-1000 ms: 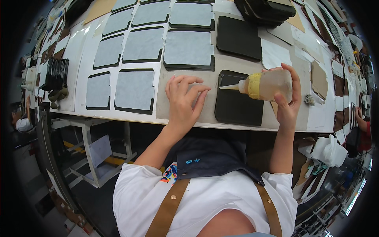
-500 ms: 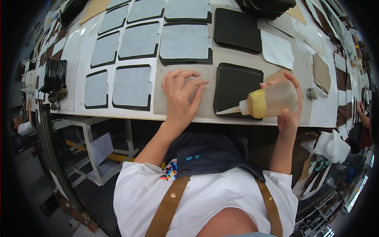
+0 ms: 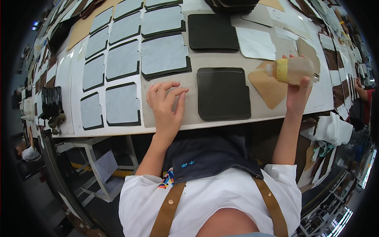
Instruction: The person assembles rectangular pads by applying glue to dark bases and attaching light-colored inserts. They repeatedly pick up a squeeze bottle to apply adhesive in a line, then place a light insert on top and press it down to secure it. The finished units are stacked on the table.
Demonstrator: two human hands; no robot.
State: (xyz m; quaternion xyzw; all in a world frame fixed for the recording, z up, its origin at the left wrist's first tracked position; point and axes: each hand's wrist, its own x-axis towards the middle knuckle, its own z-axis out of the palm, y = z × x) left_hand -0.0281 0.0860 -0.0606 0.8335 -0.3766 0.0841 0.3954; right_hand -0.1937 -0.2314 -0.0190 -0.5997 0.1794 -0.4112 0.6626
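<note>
My right hand (image 3: 299,96) grips a translucent squeeze bottle (image 3: 299,70) with yellow wrapping near its neck. The bottle lies tilted on its side, nozzle toward the left, above a brown card piece (image 3: 272,91). My left hand (image 3: 164,104) hovers or rests at the table's near side, fingers loosely curled and apart, holding nothing. Between the hands lies a stack of black rectangular panels (image 3: 224,94) with rounded corners. Left of it, rows of pale blue-grey sheets (image 3: 123,103) lie on black backing pieces whose edges show.
Another black panel (image 3: 212,32) lies farther back, beside a white sheet (image 3: 256,43). A black bulky object (image 3: 232,6) stands at the far edge. A bundle of black strips (image 3: 51,102) sits at far left. White plastic bags (image 3: 333,129) hang or lie at the right below the table.
My right hand has carried the bottle right and away from the black panel stack, toward the brown card. My left hand keeps its loose curl. The whole view has shifted.
</note>
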